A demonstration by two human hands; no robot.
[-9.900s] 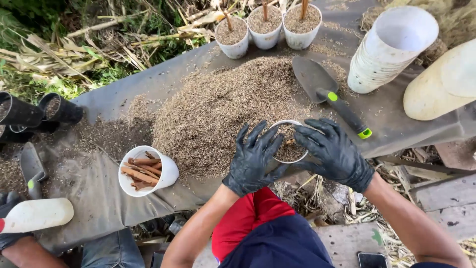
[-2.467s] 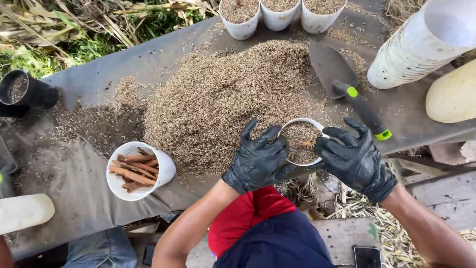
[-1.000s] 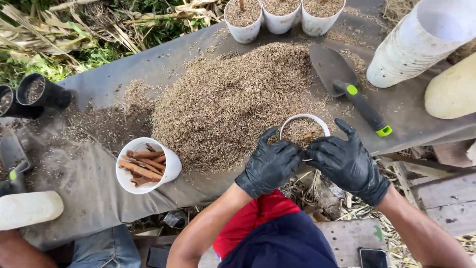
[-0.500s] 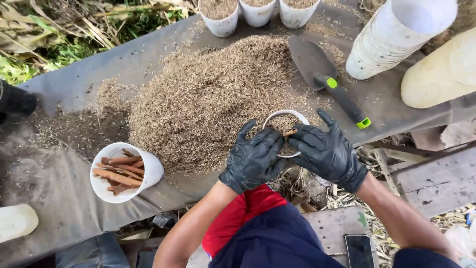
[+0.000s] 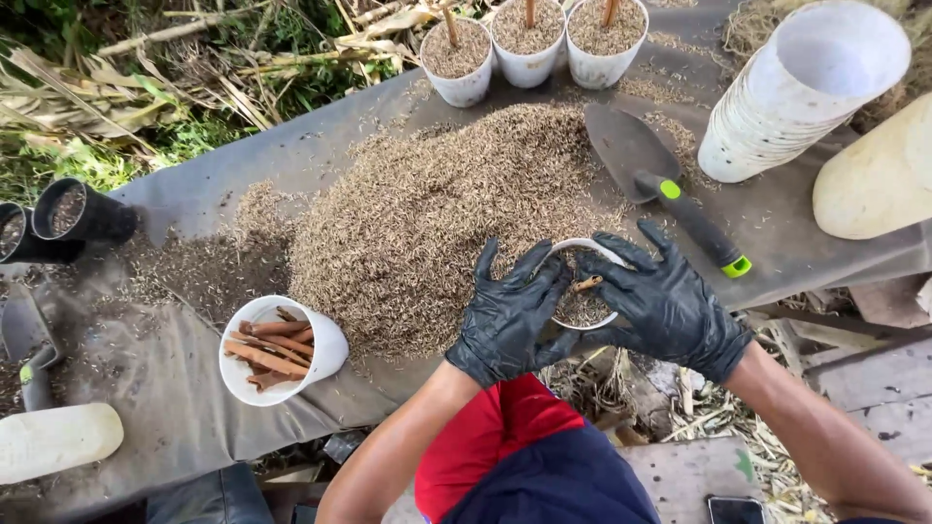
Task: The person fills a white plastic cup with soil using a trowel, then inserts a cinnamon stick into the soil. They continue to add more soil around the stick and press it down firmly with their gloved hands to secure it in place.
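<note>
A grey sheet (image 5: 243, 165) covers the bench and bears a broad heap of husks (image 5: 437, 213). A stack of white cups (image 5: 777, 107) lies tilted at its far right edge, a trowel (image 5: 660, 175) beside it. Three filled cups (image 5: 529, 44) line the far edge; a cup of brown sticks (image 5: 282, 349) stands near left. At the near edge, the gloved left hand (image 5: 510, 315) and right hand (image 5: 665, 301) close around a small white cup (image 5: 582, 306) of husks, a brown stick (image 5: 584, 284) at the right fingertips.
</note>
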